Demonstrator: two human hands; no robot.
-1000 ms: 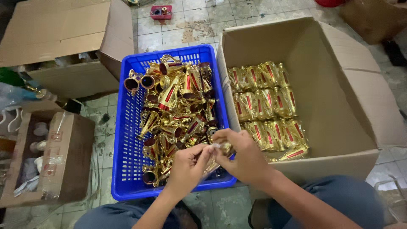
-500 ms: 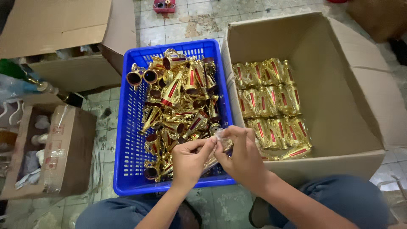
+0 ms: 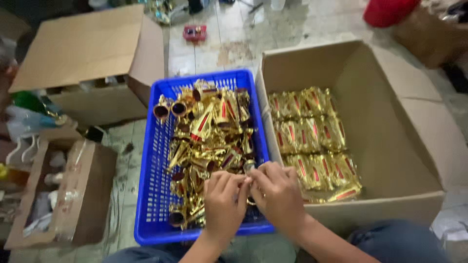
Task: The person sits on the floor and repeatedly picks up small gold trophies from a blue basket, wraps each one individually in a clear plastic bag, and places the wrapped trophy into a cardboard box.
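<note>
On the tiled floor (image 3: 234,44) in front of our knees sits a blue plastic lattice basket (image 3: 151,195), heaped with shiny gold foil cones with red stripes (image 3: 209,126). Our left hand (image 3: 223,197) and right hand (image 3: 278,195) meet over the basket's near right corner, fingertips touching, both pinched around one small gold piece (image 3: 249,166) that shows only as a glint between them; what exactly it is we cannot tell. Just to the right, touching the basket's side, stands a large open brown cardboard box (image 3: 390,126); inside it, clear packets of the same gold cones (image 3: 312,131) lie flat in neat rows against its left wall. Further left are a smaller open cardboard box (image 3: 92,185) and a bigger flapped carton (image 3: 87,48).

To do this well, we judge it best to keep both pinches light, since thin foil dents easily, and to work low over the basket so a slipped piece lands among the others. We would also keep the wrists clear of the heap, so no cones are knocked out.
</note>
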